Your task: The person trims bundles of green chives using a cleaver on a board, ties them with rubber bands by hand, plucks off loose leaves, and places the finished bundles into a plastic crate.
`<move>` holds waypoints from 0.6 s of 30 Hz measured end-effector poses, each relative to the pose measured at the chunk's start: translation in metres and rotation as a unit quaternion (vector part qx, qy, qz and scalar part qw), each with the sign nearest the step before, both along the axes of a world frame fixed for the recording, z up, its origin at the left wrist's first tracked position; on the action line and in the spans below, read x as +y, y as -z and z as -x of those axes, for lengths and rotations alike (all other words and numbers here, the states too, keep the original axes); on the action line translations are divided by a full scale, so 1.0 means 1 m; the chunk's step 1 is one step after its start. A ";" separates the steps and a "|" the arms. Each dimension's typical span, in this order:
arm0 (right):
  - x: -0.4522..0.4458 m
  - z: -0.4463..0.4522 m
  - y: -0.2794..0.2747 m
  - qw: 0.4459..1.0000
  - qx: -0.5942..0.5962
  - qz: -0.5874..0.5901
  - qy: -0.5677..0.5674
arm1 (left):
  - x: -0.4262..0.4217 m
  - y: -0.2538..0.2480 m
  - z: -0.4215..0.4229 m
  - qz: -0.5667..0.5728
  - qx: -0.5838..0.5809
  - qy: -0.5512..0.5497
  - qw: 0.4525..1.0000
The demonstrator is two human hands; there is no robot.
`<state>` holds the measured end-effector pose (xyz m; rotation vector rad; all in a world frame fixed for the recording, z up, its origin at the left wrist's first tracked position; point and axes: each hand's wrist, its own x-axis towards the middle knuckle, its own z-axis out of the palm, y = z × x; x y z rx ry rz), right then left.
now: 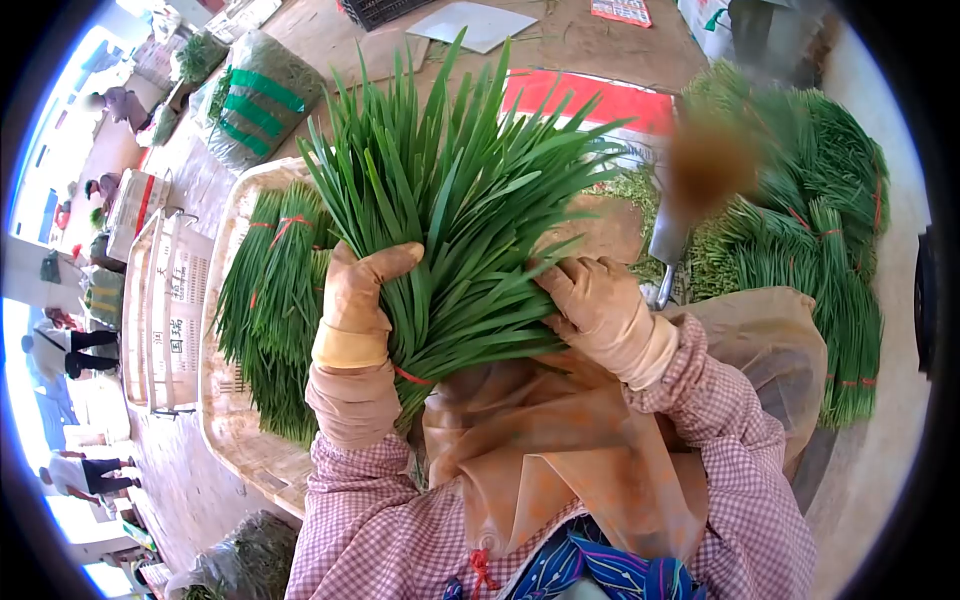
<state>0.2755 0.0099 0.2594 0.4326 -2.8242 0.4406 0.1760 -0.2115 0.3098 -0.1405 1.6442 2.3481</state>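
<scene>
The bunch of green leaves [440,220] fans out above the brown apron [580,490], clasped at its left edge by the gloved left hand [358,295]; the gloved right hand [600,305] touches its right edge, though I cannot tell whether it grips. Leftward, the rim of a crate [240,460] borders tied bundles [285,290], floor [172,470] stretching beyond; rightward, a leafy pile [840,180] lies apart.

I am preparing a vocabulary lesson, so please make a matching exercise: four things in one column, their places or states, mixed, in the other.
1. Fanned bunch of long green leaves
2. Rounded cream plastic basket
3. Black plastic crate
4. Clear plastic sack, green stripes

A. Cut by the top edge
B. Between gloved left hand and gloved right hand
C. At upper left
D. Holding red-banded green bundles

Pairs: 1-B; 2-D; 3-A; 4-C
</scene>
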 end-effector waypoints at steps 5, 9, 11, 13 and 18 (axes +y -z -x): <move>0.015 0.000 -0.004 0.997 0.026 0.066 -0.029 | 0.000 0.000 0.000 0.007 0.006 -0.008 1.000; 0.027 -0.006 -0.024 0.943 0.143 0.298 -0.031 | 0.001 -0.001 0.001 0.008 0.009 0.011 1.000; 0.023 -0.009 -0.047 0.895 0.233 0.381 -0.011 | 0.003 -0.003 -0.001 0.003 0.003 0.019 1.000; 0.011 0.002 -0.054 0.901 0.214 0.375 -0.043 | 0.007 -0.002 -0.003 0.020 0.031 0.018 0.999; -0.005 0.022 -0.020 0.895 0.036 0.444 0.033 | 0.007 -0.003 -0.006 0.041 0.039 0.007 0.998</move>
